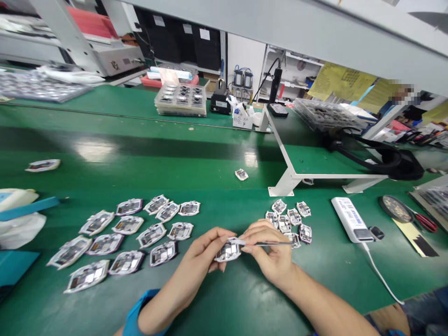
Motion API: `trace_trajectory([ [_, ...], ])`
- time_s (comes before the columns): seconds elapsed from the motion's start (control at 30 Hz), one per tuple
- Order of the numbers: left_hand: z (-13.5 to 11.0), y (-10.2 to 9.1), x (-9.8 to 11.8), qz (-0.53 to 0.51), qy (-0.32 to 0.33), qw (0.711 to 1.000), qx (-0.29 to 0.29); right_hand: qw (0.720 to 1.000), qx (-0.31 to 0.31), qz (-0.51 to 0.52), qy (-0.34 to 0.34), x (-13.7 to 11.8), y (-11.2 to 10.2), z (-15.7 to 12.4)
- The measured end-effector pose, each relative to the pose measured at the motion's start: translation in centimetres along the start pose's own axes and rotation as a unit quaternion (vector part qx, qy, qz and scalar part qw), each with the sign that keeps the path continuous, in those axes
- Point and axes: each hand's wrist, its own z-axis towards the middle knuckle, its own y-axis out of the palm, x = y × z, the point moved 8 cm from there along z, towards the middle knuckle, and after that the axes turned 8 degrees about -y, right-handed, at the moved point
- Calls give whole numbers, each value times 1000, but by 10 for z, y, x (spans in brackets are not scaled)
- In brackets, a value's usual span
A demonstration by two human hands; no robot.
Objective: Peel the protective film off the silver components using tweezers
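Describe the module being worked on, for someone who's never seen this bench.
On the green bench, look between the large cluster of modules and the small cluster. The module is held up in the left hand, not lying flat like its neighbours, with tweezers from the right hand at it.

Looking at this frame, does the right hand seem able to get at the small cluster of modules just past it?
Probably yes: nothing lies between the right hand and the small modules, though that hand is holding tweezers.
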Motion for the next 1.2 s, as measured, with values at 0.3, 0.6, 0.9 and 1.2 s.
trace_trajectory([
  [0.3,0,1,1,22,-7,1000,-3,986,27,68,149,24,0,-11],
  [0.6,1,2,-2,11,-20,1000,-12,985,24,75,154,24,2,-12],
  [0.9,0,4,-1,16,-28,999,-11,997,-17,36,64,8,6,-4],
  [1.2,-1,6,-1,27,-31,999,-13,985,37,82,149,23,3,-12],
])
